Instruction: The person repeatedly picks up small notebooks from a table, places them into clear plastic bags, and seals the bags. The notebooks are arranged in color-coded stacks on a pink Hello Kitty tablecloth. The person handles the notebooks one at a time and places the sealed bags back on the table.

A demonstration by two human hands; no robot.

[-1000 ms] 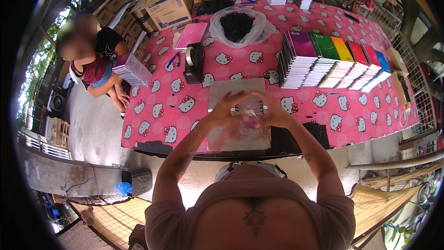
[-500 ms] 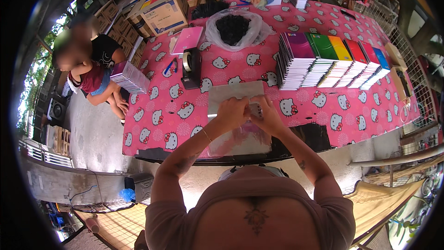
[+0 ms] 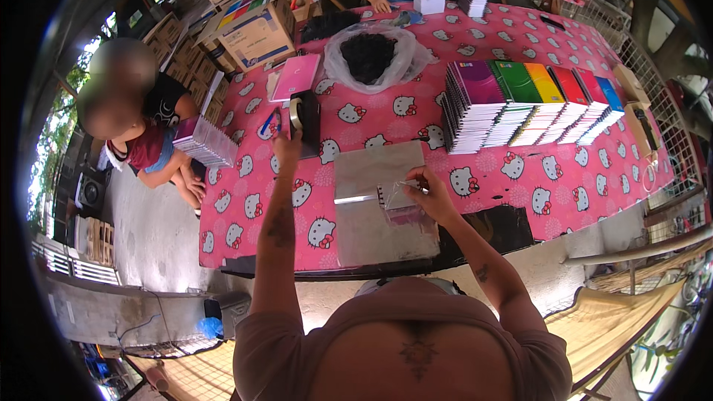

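My left hand (image 3: 287, 150) is beside the black tape dispenser (image 3: 309, 122), its fingers apart and partly overlapping the dispenser's left side. A roll of tape sits in the dispenser. My right hand (image 3: 432, 194) pinches the edge of a clear plastic wrapper (image 3: 401, 191) over a small spiral-bound notebook (image 3: 397, 212). The notebook lies on a grey board (image 3: 364, 234) at the table's near edge, its cover mostly hidden by glare and my fingers. Left of the dispenser are blue pens (image 3: 269, 123).
Stacks of coloured spiral notebooks (image 3: 475, 115) stand at right. A plastic bag of black material (image 3: 369, 59), a pink notebook (image 3: 297, 78) and a cardboard box (image 3: 256, 36) lie beyond. Across the table a person handles notebooks. At left, someone holds a child beside wrapped notebooks (image 3: 206, 141).
My left hand has left the notebook and moved left and away from me to the tape dispenser. My right hand stays at the wrapper. The person opposite has moved a hand to a notebook stack.
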